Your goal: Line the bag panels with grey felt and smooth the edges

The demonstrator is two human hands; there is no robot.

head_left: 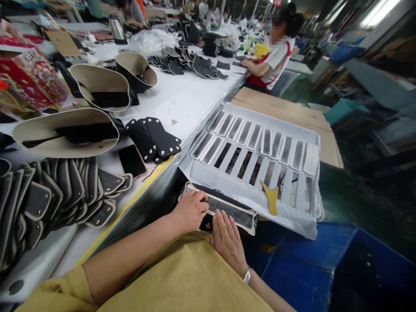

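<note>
While apparently pressing the grey strip [231, 209] at twelve o'clock with straight-fingered right hand [227, 238] and curled left hand [191, 210] (unclear whether gripping), next probably smooth toward four o'clock.

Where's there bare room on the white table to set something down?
Between the open bags, the black straps and the dark pieces farther back, the white table is bare but for a scrap. The near end is crowded with flaps and a phone.
</note>
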